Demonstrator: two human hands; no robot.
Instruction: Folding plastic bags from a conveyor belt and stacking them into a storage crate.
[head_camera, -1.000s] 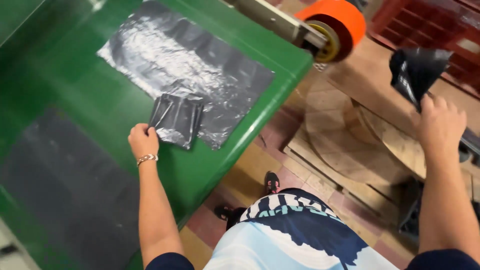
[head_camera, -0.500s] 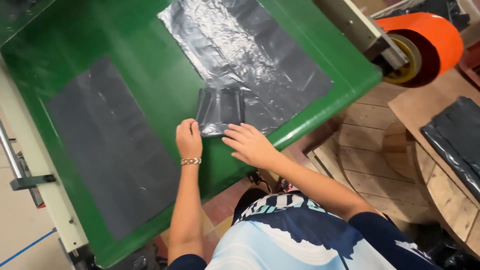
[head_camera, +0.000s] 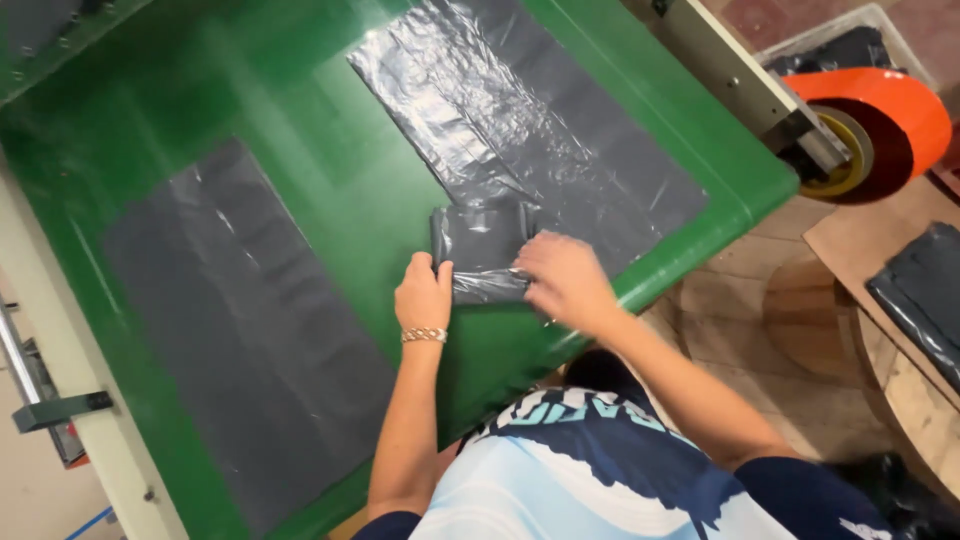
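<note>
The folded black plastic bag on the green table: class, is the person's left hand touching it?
Touching. The head view shows the left hand pressed on the near-left corner of the folded black bag, with no gap; the right hand presses its right edge.

A green worktop (head_camera: 300, 130) fills most of the view — beyond its edge lie a tiled floor (head_camera: 740, 330), a wooden pallet (head_camera: 900, 300) and an orange-hubbed roll (head_camera: 880, 120).

Right hand (head_camera: 565, 285) now (flat) on folded bag (head_camera: 482, 252)

On the table (head_camera: 300, 130) we find a folded bag (head_camera: 482, 245) between two flat sheets (head_camera: 250, 330); roll (head_camera: 880, 125) beyond the table's right edge.
</note>
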